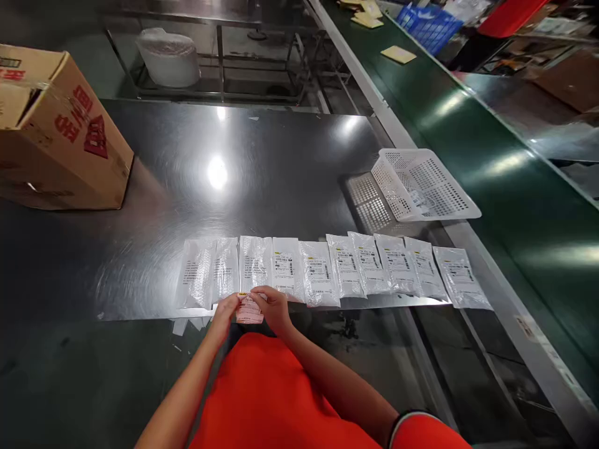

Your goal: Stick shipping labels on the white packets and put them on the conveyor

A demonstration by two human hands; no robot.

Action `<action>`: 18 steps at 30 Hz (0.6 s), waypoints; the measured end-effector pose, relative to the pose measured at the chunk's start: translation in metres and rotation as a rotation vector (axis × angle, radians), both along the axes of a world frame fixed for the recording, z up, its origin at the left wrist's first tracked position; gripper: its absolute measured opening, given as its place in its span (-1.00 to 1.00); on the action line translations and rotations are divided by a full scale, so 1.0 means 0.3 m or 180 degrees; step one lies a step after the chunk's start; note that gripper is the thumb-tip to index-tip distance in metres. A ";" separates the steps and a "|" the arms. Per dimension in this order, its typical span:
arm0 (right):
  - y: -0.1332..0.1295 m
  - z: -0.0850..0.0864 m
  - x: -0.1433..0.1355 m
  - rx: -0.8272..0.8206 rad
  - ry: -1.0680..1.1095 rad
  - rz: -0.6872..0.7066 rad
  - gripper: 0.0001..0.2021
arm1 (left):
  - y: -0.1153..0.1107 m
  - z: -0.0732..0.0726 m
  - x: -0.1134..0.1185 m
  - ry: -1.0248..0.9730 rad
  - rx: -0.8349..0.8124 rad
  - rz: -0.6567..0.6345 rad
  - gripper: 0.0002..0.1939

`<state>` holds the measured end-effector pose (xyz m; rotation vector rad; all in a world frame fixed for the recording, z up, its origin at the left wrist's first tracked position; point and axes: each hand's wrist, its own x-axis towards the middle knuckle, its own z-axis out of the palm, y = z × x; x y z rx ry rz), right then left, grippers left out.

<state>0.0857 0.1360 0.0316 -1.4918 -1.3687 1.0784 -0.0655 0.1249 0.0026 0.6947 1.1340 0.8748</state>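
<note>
Head view shows the grip of the left hand [224, 312] and right hand [277, 307] clamped on the printed label [249, 310] at the tabletop [281, 168] edge, likely light, bendable paper best held by opposite sides, though its thickness is unclear.

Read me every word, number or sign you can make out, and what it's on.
Nothing reads clearly enough to quote.
Cardboard box: red characters, slanted and unclear.
White packets: printing too small.
Pink label in the left hand and right hand: too small.
Conveyor edge sticker: blurred.
</note>
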 end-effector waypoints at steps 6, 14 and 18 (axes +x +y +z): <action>0.086 -0.114 0.014 0.0027 -0.0401 -0.0060 -0.85 | -0.050 -0.030 0.081 -0.0030 -0.0475 0.0420 -0.52; 0.421 -0.313 0.052 -0.0210 -0.1884 -0.0355 -0.82 | -0.230 -0.174 0.076 0.0139 -0.1072 0.0141 -0.35; 0.450 -0.354 0.024 -0.0254 -0.2544 -0.0165 -0.78 | -0.325 -0.194 0.054 0.0384 -0.1115 -0.0246 -0.35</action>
